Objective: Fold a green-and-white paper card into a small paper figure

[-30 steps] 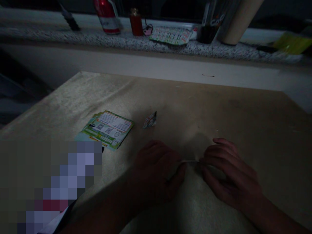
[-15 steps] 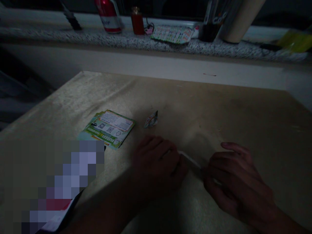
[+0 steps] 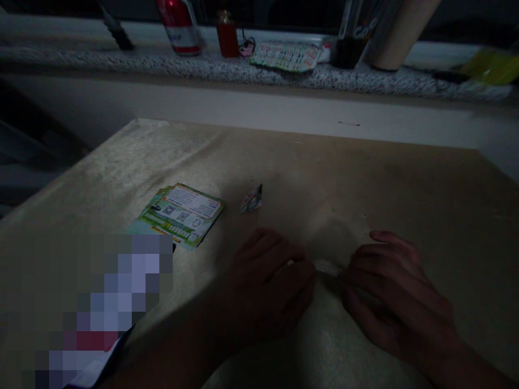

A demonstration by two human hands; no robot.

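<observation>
My left hand (image 3: 270, 283) is closed over the table, its fingers curled round one end of a thin, pale strip (image 3: 327, 268). Opposite it, my right hand (image 3: 393, 294) pinches the strip's other end between thumb and fingers, with one finger sticking out. Only a short length shows between the hands, and what the strip is made of I cannot tell in this dim light. Beyond my left hand lies a small folded piece of printed paper (image 3: 252, 199). To its left are green and white printed cards (image 3: 182, 213), stacked on the table.
The pale tabletop (image 3: 405, 189) meets a wall under a speckled stone sill (image 3: 141, 59). On the sill stand a red can (image 3: 178, 27), a small red bottle (image 3: 227, 38), a crumpled printed wrapper (image 3: 286, 55) and a beige cylinder (image 3: 401, 38). Pixelation hides the lower left.
My left hand has shifted right and slightly nearer to my right hand, so less of the strip shows between them. My right hand has barely moved; cards and folded paper stay put.
</observation>
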